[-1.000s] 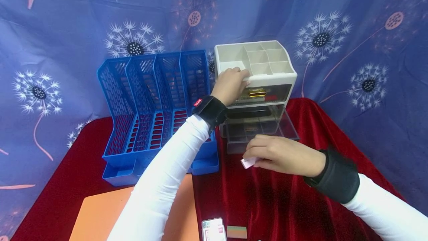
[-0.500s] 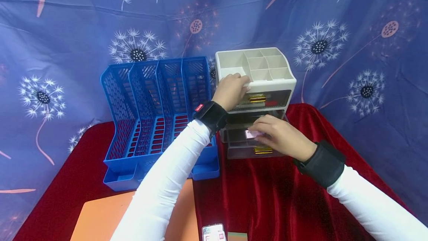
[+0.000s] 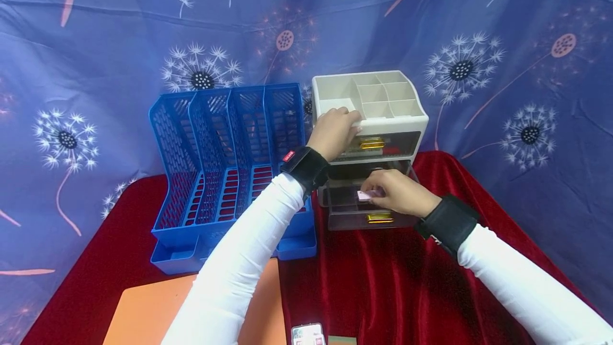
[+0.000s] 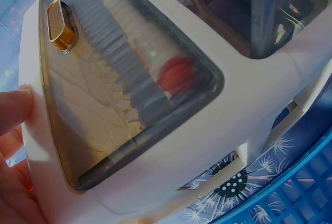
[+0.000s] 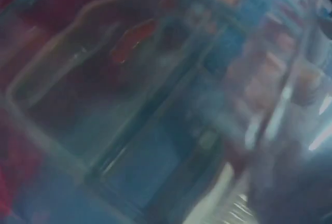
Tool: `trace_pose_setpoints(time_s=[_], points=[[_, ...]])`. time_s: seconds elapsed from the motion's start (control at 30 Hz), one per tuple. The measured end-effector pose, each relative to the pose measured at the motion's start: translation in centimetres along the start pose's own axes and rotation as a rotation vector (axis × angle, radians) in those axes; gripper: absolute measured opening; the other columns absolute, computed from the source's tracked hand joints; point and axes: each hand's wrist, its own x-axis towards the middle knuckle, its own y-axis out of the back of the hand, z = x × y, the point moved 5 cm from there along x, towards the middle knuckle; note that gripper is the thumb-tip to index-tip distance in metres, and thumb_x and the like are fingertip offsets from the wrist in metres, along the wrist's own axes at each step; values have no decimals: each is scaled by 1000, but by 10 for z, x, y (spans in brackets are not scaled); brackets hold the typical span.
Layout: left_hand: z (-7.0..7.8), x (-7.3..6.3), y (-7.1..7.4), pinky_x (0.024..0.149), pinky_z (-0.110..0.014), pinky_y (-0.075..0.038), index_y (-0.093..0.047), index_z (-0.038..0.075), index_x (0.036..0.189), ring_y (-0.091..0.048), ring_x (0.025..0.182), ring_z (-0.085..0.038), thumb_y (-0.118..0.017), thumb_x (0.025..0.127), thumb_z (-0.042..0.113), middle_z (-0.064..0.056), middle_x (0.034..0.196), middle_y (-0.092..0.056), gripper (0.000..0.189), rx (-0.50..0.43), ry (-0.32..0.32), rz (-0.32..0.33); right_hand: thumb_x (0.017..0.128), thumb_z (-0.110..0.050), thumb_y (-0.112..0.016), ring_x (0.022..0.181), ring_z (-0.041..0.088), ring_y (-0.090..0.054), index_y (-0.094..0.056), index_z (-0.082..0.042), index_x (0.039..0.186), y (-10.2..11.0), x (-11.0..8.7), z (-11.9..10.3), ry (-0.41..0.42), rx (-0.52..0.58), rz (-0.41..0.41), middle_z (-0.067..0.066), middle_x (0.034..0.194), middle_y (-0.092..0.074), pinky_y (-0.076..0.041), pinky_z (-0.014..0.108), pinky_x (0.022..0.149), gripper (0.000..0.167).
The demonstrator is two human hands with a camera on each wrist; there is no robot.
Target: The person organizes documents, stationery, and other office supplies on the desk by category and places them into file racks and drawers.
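My left hand [image 3: 333, 131] grips the top front edge of a white desktop drawer organizer [image 3: 392, 122]. The left wrist view has the thumb [image 4: 13, 111] against its front rim, beside the closed upper drawer [image 4: 83, 105] with its gold handle. Lower down, a see-through drawer [image 3: 348, 221] is pulled out. My right hand [image 3: 401, 191] is inside or just over it, pinching a small pale pink and white block [image 3: 365, 196], possibly an eraser. Whether the block touches the drawer bottom is unclear. The right wrist view is blurred, showing clear drawer walls [image 5: 150, 110].
A blue file rack [image 3: 230, 169] stands left of the organizer. In front lie an orange board [image 3: 148, 307], a small clear-and-white case [image 3: 308, 334] and a striped pad [image 3: 342, 340], cut off by the frame. Red cloth [image 3: 373, 281] covers the table.
My right hand has carried the small block from in front of the open lower drawer back to the drawer and lower into it. The left hand stays on the organizer's edge.
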Motion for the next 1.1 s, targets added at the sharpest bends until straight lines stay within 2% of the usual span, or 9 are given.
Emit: trace_pose_setpoints(time_s=[0.33, 0.6, 0.83, 1.1], points=[[-1, 2, -2, 80, -35, -46, -63, 16, 114, -60, 93, -22, -56, 95, 31, -4, 102, -66, 25, -1, 3, -6, 70, 7, -71, 70, 12, -58, -68, -3, 86, -8, 3, 17, -98, 52, -159, 0, 76, -64, -48, 28, 64, 20], [-2, 3, -2, 81, -35, -46, -63, 16, 116, -60, 94, -21, -55, 95, 30, -4, 103, -66, 26, -6, 3, -8, 70, 5, -74, 68, 10, -57, -67, -5, 83, -11, 4, 16, -167, 72, -248, 0, 74, -63, -48, 29, 63, 18], [-2, 2, -1, 81, -35, -46, -63, 17, 117, -60, 93, -21, -55, 95, 30, -4, 103, -66, 26, -11, 2, 3, 70, 7, -74, 69, 13, -58, -66, -3, 84, -12, 5, 16, -217, 76, -282, 2, 75, -63, -49, 31, 64, 19], [-3, 2, -1, 81, -34, -46, -62, 16, 118, -60, 94, -21, -55, 95, 31, -4, 103, -66, 28, -9, 6, -8, 70, 6, -75, 68, 12, -57, -65, -5, 83, -14, 5, 17, -202, 69, -288, 1, 74, -63, -49, 30, 63, 20]])
